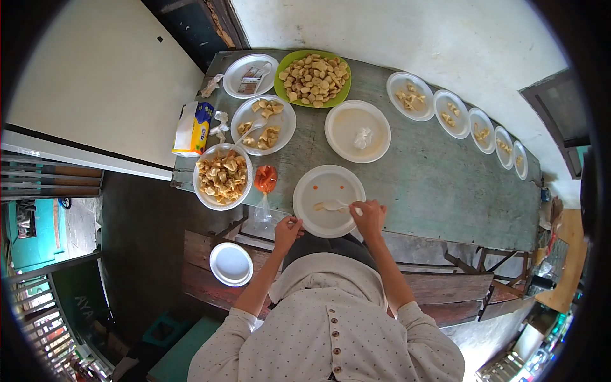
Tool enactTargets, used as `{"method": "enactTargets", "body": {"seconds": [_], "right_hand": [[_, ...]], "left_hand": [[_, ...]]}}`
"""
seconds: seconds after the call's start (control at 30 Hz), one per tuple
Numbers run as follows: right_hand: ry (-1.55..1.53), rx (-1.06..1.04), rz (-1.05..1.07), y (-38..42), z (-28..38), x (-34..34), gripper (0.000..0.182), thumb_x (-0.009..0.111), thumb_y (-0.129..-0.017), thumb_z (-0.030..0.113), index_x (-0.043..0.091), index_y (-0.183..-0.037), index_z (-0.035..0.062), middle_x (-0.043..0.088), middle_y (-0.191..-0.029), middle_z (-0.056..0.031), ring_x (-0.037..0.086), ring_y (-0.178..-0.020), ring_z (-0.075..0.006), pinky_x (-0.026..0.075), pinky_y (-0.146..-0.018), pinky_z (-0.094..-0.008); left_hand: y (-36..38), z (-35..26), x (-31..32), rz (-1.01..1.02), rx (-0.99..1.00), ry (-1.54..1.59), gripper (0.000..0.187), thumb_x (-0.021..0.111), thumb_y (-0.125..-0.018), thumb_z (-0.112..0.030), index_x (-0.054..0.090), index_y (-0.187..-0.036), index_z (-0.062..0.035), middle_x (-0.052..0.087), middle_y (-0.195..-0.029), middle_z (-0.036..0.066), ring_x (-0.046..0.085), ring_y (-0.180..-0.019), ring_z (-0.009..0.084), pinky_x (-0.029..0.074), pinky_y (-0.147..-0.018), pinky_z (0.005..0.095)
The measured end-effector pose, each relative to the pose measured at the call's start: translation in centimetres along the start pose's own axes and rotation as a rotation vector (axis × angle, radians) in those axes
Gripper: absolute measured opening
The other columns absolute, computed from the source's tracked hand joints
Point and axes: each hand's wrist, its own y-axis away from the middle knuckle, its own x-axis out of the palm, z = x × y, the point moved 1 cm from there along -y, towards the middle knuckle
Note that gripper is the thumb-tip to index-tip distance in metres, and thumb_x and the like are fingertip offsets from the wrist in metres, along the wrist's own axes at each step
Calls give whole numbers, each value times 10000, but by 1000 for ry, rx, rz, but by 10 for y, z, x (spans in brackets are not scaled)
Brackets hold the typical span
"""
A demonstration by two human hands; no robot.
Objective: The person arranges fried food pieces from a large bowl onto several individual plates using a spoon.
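Note:
My right hand [369, 218] is closed on the handle of a white plastic spoon [333, 205]. The spoon's bowl is low over a white disposable plate [347, 181] at the table's front edge. Two small red dots of sauce [315, 187] mark this plate, and a small tan piece [319, 207] lies by the spoon's tip. At the plate's lower left rim, my left hand [289, 233] has its fingers curled and seems to pinch the edge. A tied plastic bag of red sauce [265, 180] lies left of the plate.
Plates of folded dumplings [223, 176] and filled pieces [266, 106] stand left. Behind are a green bowl of tan pieces [315, 79], a plate with crumpled tissue [358, 120] and a tissue pack [192, 129]. Several small portion plates [410, 97] line the wall; a bowl [231, 264] sits on the bench.

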Motion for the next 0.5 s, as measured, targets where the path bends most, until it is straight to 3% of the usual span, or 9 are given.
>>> {"method": "enactTargets", "body": {"seconds": [0.1, 0.17, 0.43, 0.5], "right_hand": [[86, 108, 5, -1, -19, -18, 91, 636, -711, 236, 666, -713, 150, 548, -624, -28, 513, -722, -197, 318, -698, -370], [107, 120, -95, 0, -27, -28, 123, 646, -708, 261, 669, -725, 141, 503, -579, -14, 472, -645, -175, 291, -656, -353], [29, 166, -121, 8, -27, -28, 139, 652, -709, 269, 670, -740, 134, 478, -555, -9, 459, -608, -166, 292, -645, -348], [13, 170, -107, 10, -25, -26, 144, 653, -709, 268, 671, -746, 130, 478, -555, -9, 460, -605, -164, 292, -645, -349]], "left_hand": [[0, 1, 1, -13, 10, -8, 189, 585, -818, -184, 526, -832, -5, 617, -663, 77, 591, -541, 121, 470, -469, 214], [0, 2, 1, -19, 18, -8, 188, 583, -819, -181, 524, -834, -3, 617, -663, 77, 590, -538, 120, 469, -468, 212], [11, 7, 14, -69, 26, -7, 190, 567, -830, -190, 521, -840, -6, 623, -676, 71, 579, -524, 105, 455, -457, 205], [16, 9, 18, 26, -24, 10, 239, 549, -841, -245, 531, -858, -7, 628, -685, 68, 577, -528, 104, 453, -462, 212]]}}
